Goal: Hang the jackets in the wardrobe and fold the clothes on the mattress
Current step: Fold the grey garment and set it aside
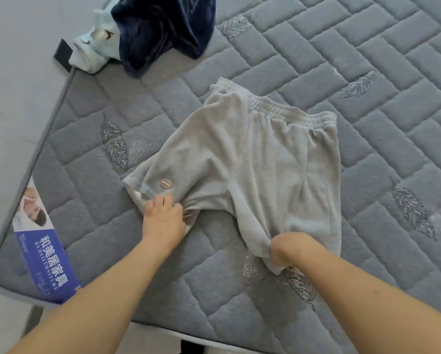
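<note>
Quilted grey mattress, pale floor beside; grey shorts spread at centre, left hand gripping one leg hem, right hand apparently bunching the other, fingers hidden.

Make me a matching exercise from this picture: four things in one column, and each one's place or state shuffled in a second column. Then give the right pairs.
Things:
1. grey shorts
2. navy garment
3. left hand
4. blue label

Places or states:
A. at the mattress edge on the left of the view
B. spread out mid-mattress, waistband away from the person
C. crumpled in a heap at the far corner
D. gripping one leg hem

Pairs: 1-B, 2-C, 3-D, 4-A
</note>
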